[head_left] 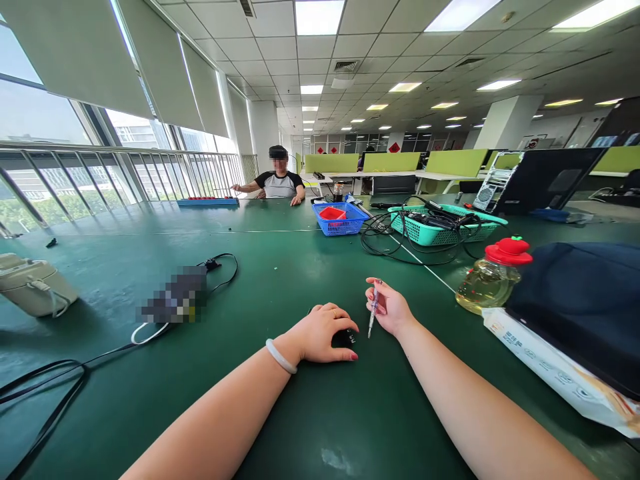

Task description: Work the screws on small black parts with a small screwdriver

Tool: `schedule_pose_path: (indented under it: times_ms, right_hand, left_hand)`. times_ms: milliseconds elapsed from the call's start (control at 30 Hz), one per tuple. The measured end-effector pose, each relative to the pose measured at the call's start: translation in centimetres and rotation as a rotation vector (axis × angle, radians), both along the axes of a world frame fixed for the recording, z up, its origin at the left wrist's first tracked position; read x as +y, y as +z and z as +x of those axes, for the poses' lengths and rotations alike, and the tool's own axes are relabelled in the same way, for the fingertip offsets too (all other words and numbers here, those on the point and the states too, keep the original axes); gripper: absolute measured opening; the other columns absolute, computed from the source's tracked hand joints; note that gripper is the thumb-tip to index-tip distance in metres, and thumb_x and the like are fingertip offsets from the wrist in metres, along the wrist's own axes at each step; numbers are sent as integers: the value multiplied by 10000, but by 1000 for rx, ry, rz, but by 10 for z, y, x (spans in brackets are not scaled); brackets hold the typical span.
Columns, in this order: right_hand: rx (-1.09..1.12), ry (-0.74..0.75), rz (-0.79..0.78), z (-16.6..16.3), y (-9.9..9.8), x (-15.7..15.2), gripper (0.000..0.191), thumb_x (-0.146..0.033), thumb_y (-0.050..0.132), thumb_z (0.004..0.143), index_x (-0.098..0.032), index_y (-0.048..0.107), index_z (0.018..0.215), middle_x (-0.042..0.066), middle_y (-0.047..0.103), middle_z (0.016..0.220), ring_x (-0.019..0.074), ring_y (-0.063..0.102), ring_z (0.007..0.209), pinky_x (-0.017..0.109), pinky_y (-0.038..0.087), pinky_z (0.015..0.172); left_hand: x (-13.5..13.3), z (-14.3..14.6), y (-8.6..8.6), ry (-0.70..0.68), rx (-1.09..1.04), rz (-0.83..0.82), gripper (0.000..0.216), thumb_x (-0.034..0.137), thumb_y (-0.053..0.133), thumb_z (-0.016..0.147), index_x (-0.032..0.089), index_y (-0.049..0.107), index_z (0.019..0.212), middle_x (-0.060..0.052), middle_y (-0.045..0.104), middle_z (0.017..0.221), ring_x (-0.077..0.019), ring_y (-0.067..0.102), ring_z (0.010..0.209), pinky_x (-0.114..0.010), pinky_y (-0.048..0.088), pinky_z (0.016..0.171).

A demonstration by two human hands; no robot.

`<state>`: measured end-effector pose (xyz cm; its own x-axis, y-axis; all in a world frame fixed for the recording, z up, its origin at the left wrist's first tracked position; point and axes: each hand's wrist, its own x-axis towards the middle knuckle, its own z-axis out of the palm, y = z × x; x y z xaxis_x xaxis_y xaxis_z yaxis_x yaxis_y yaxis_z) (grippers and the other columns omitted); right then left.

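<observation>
On the green bench (280, 267), the left hand (320, 333) lies closed over a small black object (344, 338), while the right hand (389, 308) pinches an upright test-pen screwdriver (373, 308), its tip beside, not yet touching, the object.

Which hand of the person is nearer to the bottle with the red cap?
Right. The right hand, holding a thin screwdriver-like tool, is just left of the bottle. The left hand lies farther left, resting on a small black object.
</observation>
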<state>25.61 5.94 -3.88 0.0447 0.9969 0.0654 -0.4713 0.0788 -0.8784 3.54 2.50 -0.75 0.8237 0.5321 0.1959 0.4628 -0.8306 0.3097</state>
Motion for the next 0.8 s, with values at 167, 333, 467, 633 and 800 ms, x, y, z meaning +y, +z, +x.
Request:
schedule_pose_path:
  times_ms: [167, 333, 467, 633, 800]
  right_hand:
    - [-56, -29, 36, -3, 2, -2, 321, -467, 734, 723, -216, 593, 866, -66, 522, 533, 35, 203, 325, 247, 230, 380]
    - [-62, -41, 37, -5, 2, -3, 319, -467, 742, 724, -221, 580, 848, -65, 539, 523, 33, 217, 319, 233, 232, 381]
    - [-58, -55, 28, -5, 2, -4, 322, -458, 750, 717, -217, 580, 847, -59, 558, 524, 31, 228, 322, 225, 251, 389]
    - [-54, -73, 23, -7, 3, -8, 333, -453, 763, 697, -216, 585, 849, -65, 564, 515, 27, 244, 322, 209, 257, 394]
    - [-51, -77, 43, -10, 5, -12, 350, -448, 779, 657, -210, 604, 844, -52, 576, 516, 33, 246, 320, 220, 242, 380]
  left_hand:
    - [-3, 8, -4, 119, 38, 60, 281, 472, 572, 930, 250, 680, 1065, -71, 666, 1130, -263, 583, 1100, -437, 459, 976]
    - [-7, 7, -8, 208, 56, 95, 302, 467, 480, 974, 256, 661, 1093, -73, 633, 1119, -255, 567, 1063, -442, 465, 961]
    - [-25, -12, -5, 275, 97, 66, 283, 415, 432, 998, 261, 641, 1110, -73, 615, 1154, -256, 542, 1094, -460, 447, 986]
    - [-59, -75, -1, 390, 116, 11, 287, 349, 358, 1012, 282, 613, 1125, -63, 589, 1194, -240, 530, 1109, -455, 444, 990]
    - [-74, -173, -6, 592, 100, 8, 332, 360, 335, 999, 290, 634, 1127, -62, 597, 1209, -235, 541, 1110, -450, 436, 1035]
